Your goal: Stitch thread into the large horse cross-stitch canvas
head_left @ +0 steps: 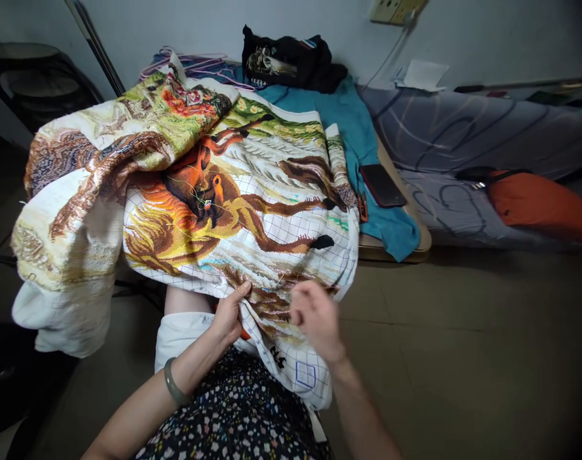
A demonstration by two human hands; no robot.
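Observation:
A large cross-stitch cloth with galloping horses and a printed grid spreads over my lap and the bench in front of me. My left hand grips its near edge, thumb on top and the other fingers underneath. My right hand is above the stitched brown part, slightly blurred, its fingers closed in a pinch. Whatever is between those fingertips is too small to make out. Loose yellow-green threads lie on the horse's head. To the left, the folded part of the cloth hangs down, its back side showing.
Beyond the cloth lie a teal cloth, a dark phone and small orange-handled snips. Black fabric and pink hangers are near the wall. An orange bag sits at right, and a dark chair stands at left.

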